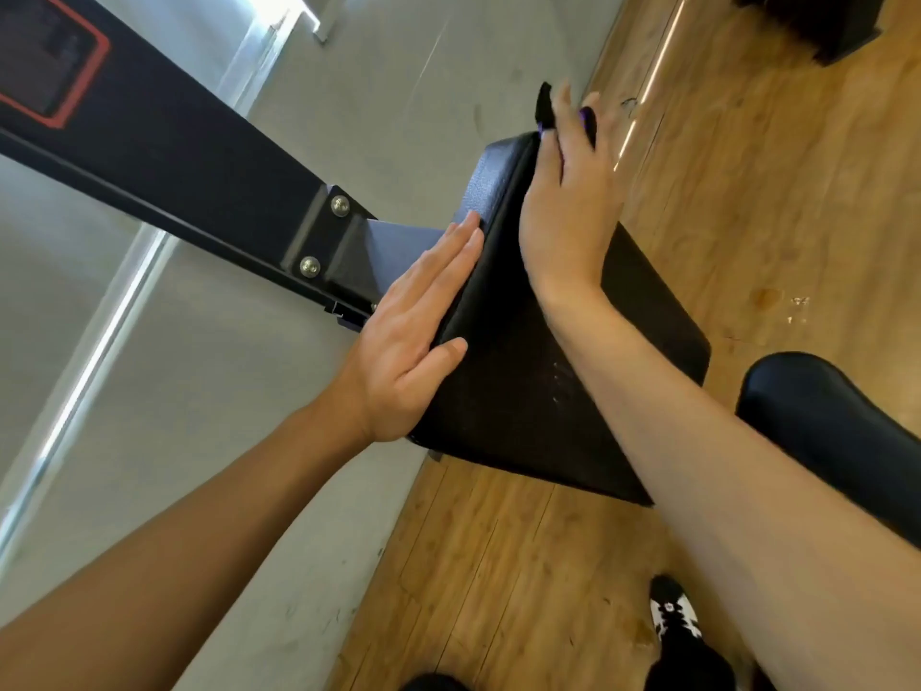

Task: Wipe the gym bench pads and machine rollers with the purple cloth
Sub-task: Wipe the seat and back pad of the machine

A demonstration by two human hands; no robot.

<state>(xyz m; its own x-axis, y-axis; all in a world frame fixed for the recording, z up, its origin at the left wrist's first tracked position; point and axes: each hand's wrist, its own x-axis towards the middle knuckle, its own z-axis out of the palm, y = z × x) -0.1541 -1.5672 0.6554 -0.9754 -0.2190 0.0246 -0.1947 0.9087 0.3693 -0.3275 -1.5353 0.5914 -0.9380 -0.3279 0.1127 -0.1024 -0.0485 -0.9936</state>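
The left grip lies flat and wide, fingers straight and together, against the left edge of the black padded vinyl bench, beside the bolted black steel beam; it holds nothing. The right grip reaches across the bench top to its far end, fingers nearly straight and spread, pressing down the dark purple cloth, which shows between and beyond the fingertips at the far edge. The bench's long axis runs from that far edge back toward the person, under the right forearm, so nearly all the top lies on the near side of the cloth. I judge the next stroke is a pull along that axis to the near edge, with the left grip steadying. A second rounded black pad sits just right of the near corner.
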